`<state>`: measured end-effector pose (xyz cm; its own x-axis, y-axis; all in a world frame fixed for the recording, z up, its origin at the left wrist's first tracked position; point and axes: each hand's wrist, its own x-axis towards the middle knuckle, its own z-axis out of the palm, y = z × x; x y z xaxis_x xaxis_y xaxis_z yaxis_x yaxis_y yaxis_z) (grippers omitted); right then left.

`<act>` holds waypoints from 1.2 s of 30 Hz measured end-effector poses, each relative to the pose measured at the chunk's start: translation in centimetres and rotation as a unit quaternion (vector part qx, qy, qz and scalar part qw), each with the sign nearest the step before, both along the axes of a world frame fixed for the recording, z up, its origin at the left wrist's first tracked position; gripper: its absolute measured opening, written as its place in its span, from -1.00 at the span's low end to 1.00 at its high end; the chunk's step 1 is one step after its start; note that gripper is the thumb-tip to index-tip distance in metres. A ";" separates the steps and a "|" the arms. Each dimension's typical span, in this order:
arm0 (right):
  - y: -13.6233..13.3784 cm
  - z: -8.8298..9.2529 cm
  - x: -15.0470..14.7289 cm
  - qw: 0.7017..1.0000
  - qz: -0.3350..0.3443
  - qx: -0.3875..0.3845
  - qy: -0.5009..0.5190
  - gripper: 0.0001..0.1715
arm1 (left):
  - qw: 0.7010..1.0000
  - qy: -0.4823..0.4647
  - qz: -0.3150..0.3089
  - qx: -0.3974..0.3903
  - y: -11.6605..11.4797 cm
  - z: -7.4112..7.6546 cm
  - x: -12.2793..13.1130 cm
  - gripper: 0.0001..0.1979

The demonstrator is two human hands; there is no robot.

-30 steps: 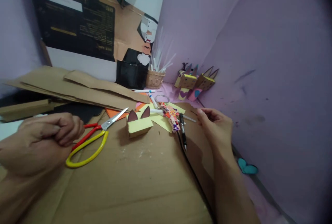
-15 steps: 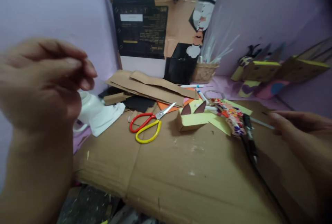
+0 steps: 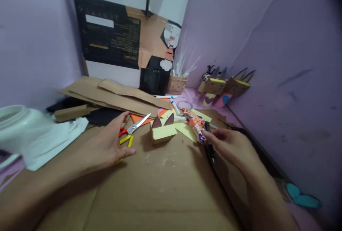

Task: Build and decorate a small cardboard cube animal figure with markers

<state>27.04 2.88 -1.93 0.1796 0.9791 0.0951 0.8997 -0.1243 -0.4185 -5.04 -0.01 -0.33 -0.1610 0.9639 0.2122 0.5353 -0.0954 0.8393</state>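
Observation:
My left hand (image 3: 107, 143) is open, thumb and fingers apart, over the handles of the scissors (image 3: 137, 125), hiding part of their red and yellow loops. To its right sits a small cardboard box (image 3: 163, 133) with a pale yellow face and two brown pointed ears. My right hand (image 3: 233, 147) is at the handle of a floral-patterned glue gun (image 3: 196, 124), its fingertips at or very near the grip. The fingers look loosely bent and apart; whether they touch it I cannot tell. A black pen (image 3: 211, 149) lies beside the gun, partly hidden.
Brown cardboard strips (image 3: 112, 97) lie at the back left, behind a white jar (image 3: 20, 120) and white cloth-like sheet (image 3: 58, 143). A basket of white sticks (image 3: 177, 84) and cardboard animal figures (image 3: 215, 86) stand along the back. A black cord (image 3: 217, 179) trails forward.
Both hands have come down and inward: the left from mid-air to the scissors, the right toward the glue gun. My view has turned right. The left fingers have spread from a pinch.

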 end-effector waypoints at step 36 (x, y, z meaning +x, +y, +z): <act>0.7 -0.1 -0.6 0.866 -0.103 0.327 0.365 -0.55 | 0.943 -0.331 0.000 0.026 3.5 -1.7 0.8 -0.54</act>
<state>26.40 3.63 -2.01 0.5902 0.6986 0.4045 0.3535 0.2268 -0.9075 -4.26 3.48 -1.99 -0.2751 0.9548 0.1127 -0.1049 -0.1464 0.9837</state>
